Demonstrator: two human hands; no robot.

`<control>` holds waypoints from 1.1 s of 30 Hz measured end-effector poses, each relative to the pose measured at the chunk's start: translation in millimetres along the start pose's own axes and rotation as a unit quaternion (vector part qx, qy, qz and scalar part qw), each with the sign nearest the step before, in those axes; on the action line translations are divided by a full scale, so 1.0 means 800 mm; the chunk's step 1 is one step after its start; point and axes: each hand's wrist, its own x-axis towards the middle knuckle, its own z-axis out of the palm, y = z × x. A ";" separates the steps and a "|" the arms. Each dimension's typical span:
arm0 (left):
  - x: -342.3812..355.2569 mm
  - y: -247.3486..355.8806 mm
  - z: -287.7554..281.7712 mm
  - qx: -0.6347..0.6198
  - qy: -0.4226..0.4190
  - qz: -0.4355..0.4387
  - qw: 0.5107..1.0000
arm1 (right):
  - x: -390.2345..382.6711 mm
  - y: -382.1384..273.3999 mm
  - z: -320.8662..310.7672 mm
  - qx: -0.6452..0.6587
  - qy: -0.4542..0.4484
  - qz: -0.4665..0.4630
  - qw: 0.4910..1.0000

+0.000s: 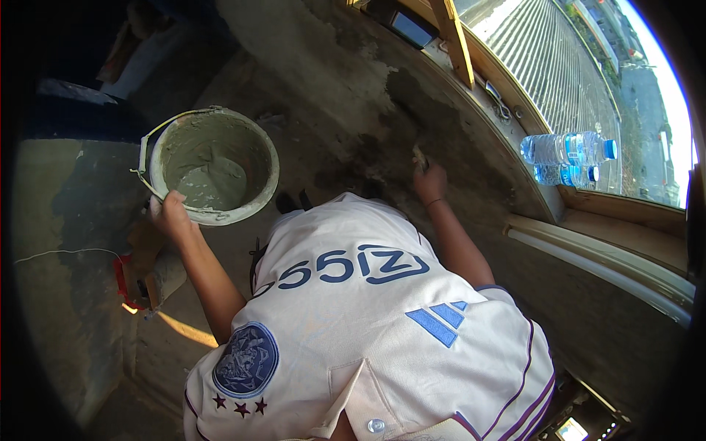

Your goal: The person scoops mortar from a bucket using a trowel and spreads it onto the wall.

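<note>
As left hand point(173, 214) grips, bucket point(271, 158) ahead, touching

There is one left hand point(173, 216) and one right hand point(430, 181), making two, plus two forearms point(211, 275), one bucket point(176, 143), one bucket handle point(143, 152), one mass of grey mix point(215, 184) and one small tool point(419, 158) too dim to identify. Bottles point(548, 149) number two and blue caps point(610, 149) two, while there is one each of window frame point(625, 214), wooden post point(452, 44), corrugated roof point(544, 66), dark device point(410, 29), metal tool point(498, 101) and pale cord point(70, 252). One shirt point(331, 312) carries one round badge point(247, 360), three stars point(241, 409) and, as far as it shows, one button point(376, 425).
</note>
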 end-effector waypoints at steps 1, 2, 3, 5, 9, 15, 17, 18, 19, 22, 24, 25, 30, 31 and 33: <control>-0.001 0.000 0.000 0.011 0.003 0.001 1.000 | -0.002 -0.004 -0.004 -0.001 0.000 -0.001 1.000; 0.000 -0.002 -0.002 0.011 0.003 0.000 1.000 | -0.006 -0.008 -0.007 0.014 0.031 -0.021 0.999; 0.002 -0.005 -0.004 0.016 0.005 0.001 1.000 | -0.011 -0.013 -0.011 0.030 0.062 -0.042 0.997; 0.000 -0.004 -0.005 0.020 0.008 0.000 1.000 | -0.017 -0.021 -0.020 0.052 0.093 -0.070 0.992; 0.003 -0.010 -0.007 0.006 0.010 0.005 1.000 | -0.021 -0.018 -0.021 0.139 0.057 -0.058 0.987; 0.010 -0.017 -0.015 -0.028 0.004 0.011 1.000 | -0.010 0.015 -0.004 0.047 -0.008 -0.032 0.998; 0.008 -0.014 -0.014 -0.038 0.003 0.004 0.999 | -0.003 0.030 0.002 0.065 0.006 -0.031 0.997; 0.006 -0.014 -0.013 -0.017 0.011 0.013 1.000 | 0.000 0.037 0.003 0.084 0.020 -0.029 0.996; 0.004 -0.012 -0.012 0.004 0.020 0.022 1.000 | -0.002 0.035 -0.001 0.083 0.019 -0.031 0.996; 0.003 -0.011 -0.014 0.008 0.023 0.010 1.000 | -0.013 0.031 -0.013 0.108 0.039 -0.023 0.993; 0.002 -0.012 -0.015 0.017 0.029 0.012 0.999 | -0.016 0.031 -0.015 0.140 0.042 -0.035 0.989; 0.002 -0.011 -0.014 0.025 0.032 0.015 0.999 | -0.013 0.036 -0.010 0.140 0.043 -0.035 0.989; 0.008 -0.019 -0.017 0.012 0.028 0.006 1.000 | 0.010 0.051 0.015 0.048 -0.005 -0.046 0.998; 0.007 -0.018 -0.018 0.019 0.028 0.003 0.999 | 0.013 0.052 0.017 0.048 -0.006 -0.046 0.998; 0.005 -0.015 -0.019 0.022 0.026 0.004 0.999 | 0.017 0.055 0.020 0.041 0.010 -0.019 0.999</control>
